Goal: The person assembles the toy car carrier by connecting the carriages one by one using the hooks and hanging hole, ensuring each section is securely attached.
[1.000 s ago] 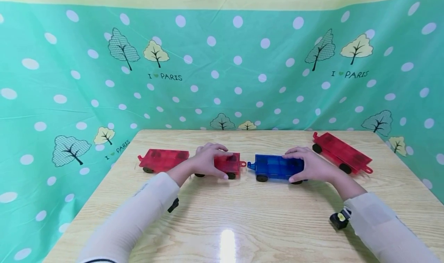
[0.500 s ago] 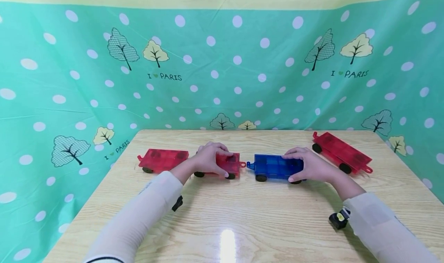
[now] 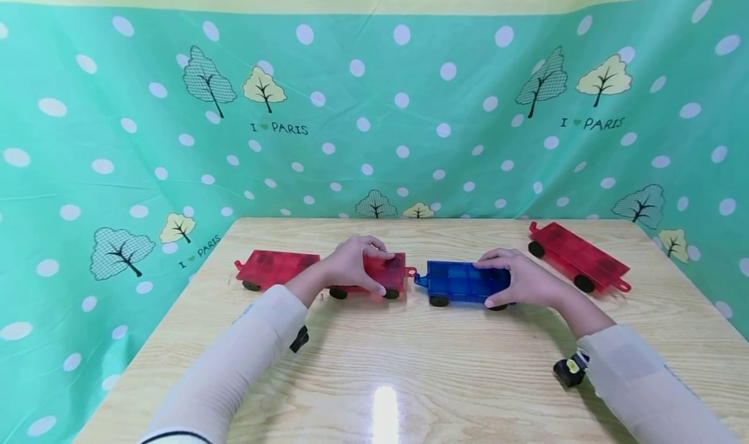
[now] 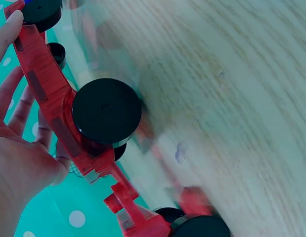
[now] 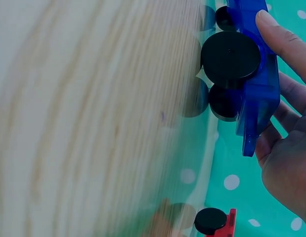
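Observation:
My left hand [image 3: 354,265] grips a translucent red toy train wagon [image 3: 393,272] across its top, thumb on the near side. In the left wrist view, that wagon's rear coupling meets a second red wagon [image 4: 143,228]. With its thumb and fingers, my right hand [image 3: 521,278] holds a translucent blue wagon [image 3: 453,280] by its right half. The blue hook [image 3: 419,279] points left, right at the red wagon's ring [image 3: 411,272], which overlaps it slightly higher. In the right wrist view, the blue wagon's black wheels [image 5: 231,59] show beside the tabletop.
Another red wagon [image 3: 579,257] stands askew at the back right, beyond my right hand. The pale wooden table [image 3: 456,379] ends at the back against a green dotted curtain [image 3: 328,190]. Small black cameras [image 3: 570,370] hang from both wrists.
The left hand has raised the red wagon slightly and shifted it right. The blue wagon has slid a little left, and the gap between ring and hook has closed.

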Demonstrator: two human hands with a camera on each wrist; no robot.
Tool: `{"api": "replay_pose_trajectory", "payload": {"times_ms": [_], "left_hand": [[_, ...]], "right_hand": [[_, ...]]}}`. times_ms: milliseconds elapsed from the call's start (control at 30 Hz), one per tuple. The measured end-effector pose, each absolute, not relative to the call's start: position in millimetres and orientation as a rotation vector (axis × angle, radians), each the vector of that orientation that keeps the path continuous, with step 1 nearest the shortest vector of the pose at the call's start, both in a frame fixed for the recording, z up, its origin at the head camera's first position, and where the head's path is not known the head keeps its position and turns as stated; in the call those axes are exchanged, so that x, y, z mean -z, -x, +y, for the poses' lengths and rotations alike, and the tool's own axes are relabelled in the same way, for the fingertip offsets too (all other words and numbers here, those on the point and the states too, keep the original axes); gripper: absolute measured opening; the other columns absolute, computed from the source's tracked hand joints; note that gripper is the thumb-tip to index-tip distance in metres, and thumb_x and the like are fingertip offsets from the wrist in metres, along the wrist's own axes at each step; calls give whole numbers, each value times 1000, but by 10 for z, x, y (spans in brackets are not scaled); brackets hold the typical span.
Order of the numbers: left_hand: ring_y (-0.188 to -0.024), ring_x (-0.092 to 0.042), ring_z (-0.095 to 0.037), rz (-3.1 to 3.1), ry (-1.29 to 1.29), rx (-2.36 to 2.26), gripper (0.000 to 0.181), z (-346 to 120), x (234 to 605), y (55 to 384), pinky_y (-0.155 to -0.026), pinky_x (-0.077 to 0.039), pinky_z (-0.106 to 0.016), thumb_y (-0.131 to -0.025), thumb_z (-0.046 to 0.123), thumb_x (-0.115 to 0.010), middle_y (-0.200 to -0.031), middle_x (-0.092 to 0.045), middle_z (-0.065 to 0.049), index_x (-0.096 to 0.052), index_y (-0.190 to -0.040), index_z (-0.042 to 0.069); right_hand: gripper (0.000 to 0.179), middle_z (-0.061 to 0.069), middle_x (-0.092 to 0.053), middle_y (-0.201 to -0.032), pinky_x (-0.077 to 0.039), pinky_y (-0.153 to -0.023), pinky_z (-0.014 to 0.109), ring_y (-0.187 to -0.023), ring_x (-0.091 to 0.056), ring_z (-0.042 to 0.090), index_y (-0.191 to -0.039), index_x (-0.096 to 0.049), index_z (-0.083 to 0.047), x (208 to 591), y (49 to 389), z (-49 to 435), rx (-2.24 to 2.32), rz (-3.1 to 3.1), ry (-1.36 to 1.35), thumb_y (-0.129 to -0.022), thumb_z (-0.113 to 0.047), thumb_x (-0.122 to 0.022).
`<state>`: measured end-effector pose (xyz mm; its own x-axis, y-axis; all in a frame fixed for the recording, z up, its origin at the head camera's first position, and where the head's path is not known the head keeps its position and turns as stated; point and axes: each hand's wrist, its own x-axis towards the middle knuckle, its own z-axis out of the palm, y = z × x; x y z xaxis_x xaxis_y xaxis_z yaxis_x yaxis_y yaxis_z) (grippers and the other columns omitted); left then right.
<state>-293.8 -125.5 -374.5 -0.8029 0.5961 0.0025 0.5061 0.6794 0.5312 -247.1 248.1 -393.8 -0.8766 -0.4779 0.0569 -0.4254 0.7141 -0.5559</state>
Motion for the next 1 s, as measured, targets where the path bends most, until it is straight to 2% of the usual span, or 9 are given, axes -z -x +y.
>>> {"api": "replay_pose_trajectory", "payload": {"times_ms": [233, 567, 800, 1000], "left_hand": [[-120, -42, -20, 2690, -950, -767, 67, -1239, 3676, 2941, -91, -45, -35, -66, 32, -92, -125, -52, 6, -67, -127, 24], [-119, -42, -20, 2689, -974, -633, 66, -1235, 3674, 2964, -88, -46, -34, -64, 32, -93, -125, -52, 6, -68, -125, 27], [-116, -41, -20, 2711, -988, -497, 67, -1231, 3684, 2940, -89, -40, -41, -63, 38, -92, -124, -53, 9, -68, -125, 32], [-116, -41, -18, 2700, -976, -506, 67, -1259, 3722, 2944, -93, -37, -44, -64, 38, -92, -123, -53, 9, -68, -125, 31]], "right_hand": [[71, 17, -49, -135, -37, -99, 62, -128, -37, 43, -130, -63, -6, 3944, 2501, 2421, 916, 2799, 777, -70, -36, -88], [71, 17, -49, -135, -37, -99, 63, -127, -37, 43, -129, -63, -6, 3937, 2508, 2368, 926, 2781, 810, -70, -33, -89], [71, 17, -49, -135, -36, -99, 63, -127, -37, 44, -130, -63, -6, 3937, 2505, 2355, 927, 2769, 806, -69, -34, -89], [71, 17, -49, -135, -36, -100, 63, -128, -37, 43, -130, -63, -7, 3928, 2508, 2334, 916, 2772, 800, -69, -33, -89]]}}
